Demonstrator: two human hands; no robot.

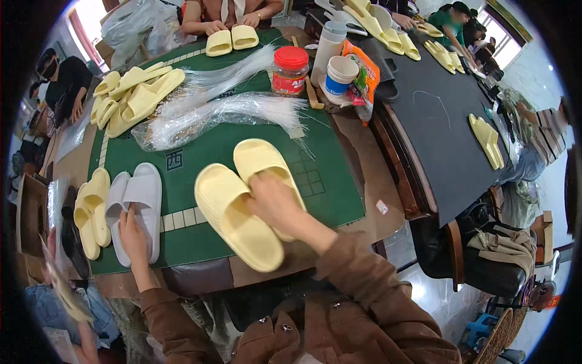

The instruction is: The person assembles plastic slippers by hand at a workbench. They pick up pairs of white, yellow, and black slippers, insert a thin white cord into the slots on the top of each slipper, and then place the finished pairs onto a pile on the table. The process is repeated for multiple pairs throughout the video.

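Note:
My right hand (274, 203) is closed on a pair of pale yellow slippers (219, 189), its fingers tucked under the straps where the two meet. The pair is tilted over the green mat, toes pointing away from me; whether it touches the mat I cannot tell. To the left, a pair of light grey slippers (147, 185) stands side by side near the mat's front edge. My left hand (132, 235) grips them between the two shoes, fingertips partly hidden in the openings. Another yellow pair (92, 209) lies just left of the grey ones.
Bundles of clear plastic strands (221, 121) and a heap of yellow slippers (136, 100) lie beyond my hands on the green mat (327, 203). A red-lidded jar (290, 71) and a white-and-blue cup (341, 76) stand at the far right. Other people work around both tables.

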